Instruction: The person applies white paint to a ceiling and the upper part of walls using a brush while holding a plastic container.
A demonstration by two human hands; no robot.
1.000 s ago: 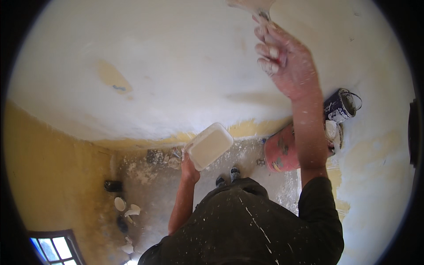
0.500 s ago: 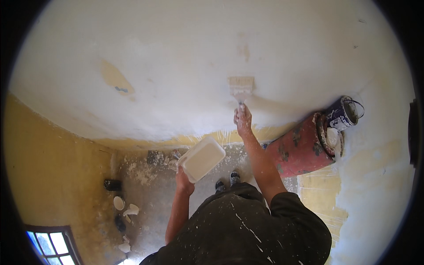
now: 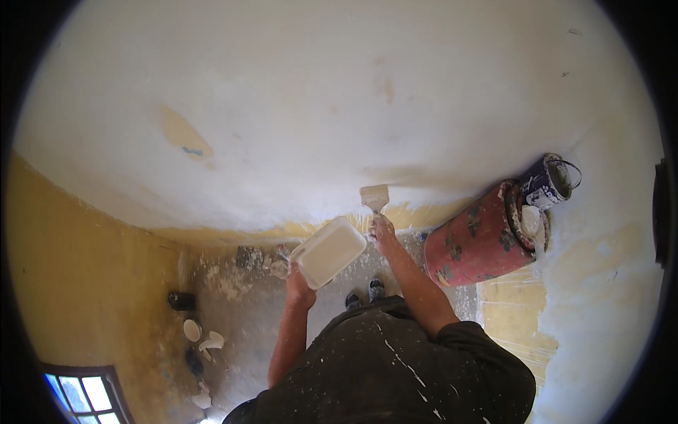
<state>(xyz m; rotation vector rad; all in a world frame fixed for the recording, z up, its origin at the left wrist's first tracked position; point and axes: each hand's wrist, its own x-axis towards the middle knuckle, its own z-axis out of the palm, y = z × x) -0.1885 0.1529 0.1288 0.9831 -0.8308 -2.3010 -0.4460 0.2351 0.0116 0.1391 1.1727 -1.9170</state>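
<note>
My right hand (image 3: pixel 382 233) is closed round the handle of a wide paintbrush (image 3: pixel 375 196), its pale bristles pointing up and away from me. The brush is just beyond the far right corner of a white rectangular tub (image 3: pixel 330 249). My left hand (image 3: pixel 299 286) grips that tub by its near left edge, tilted, with off-white paint inside. Ahead stands a wall (image 3: pixel 282 141) coated white over yellow, with a yellow patch (image 3: pixel 185 133) left of centre and drips along its lower yellow band. Whether the bristles touch the wall I cannot tell.
A red drum (image 3: pixel 480 237) stands to my right, carrying a dark paint bucket (image 3: pixel 549 182) and a white bag (image 3: pixel 531 220). On the paint-spattered floor (image 3: pixel 247 332) at left lie a black container (image 3: pixel 181 301), a white bowl (image 3: pixel 191 329) and scraps. A window (image 3: pixel 83 396) is at lower left.
My right hand has brought the paintbrush down from higher on the wall, close to the tub's far edge. The tub in my left hand has shifted slightly right.
</note>
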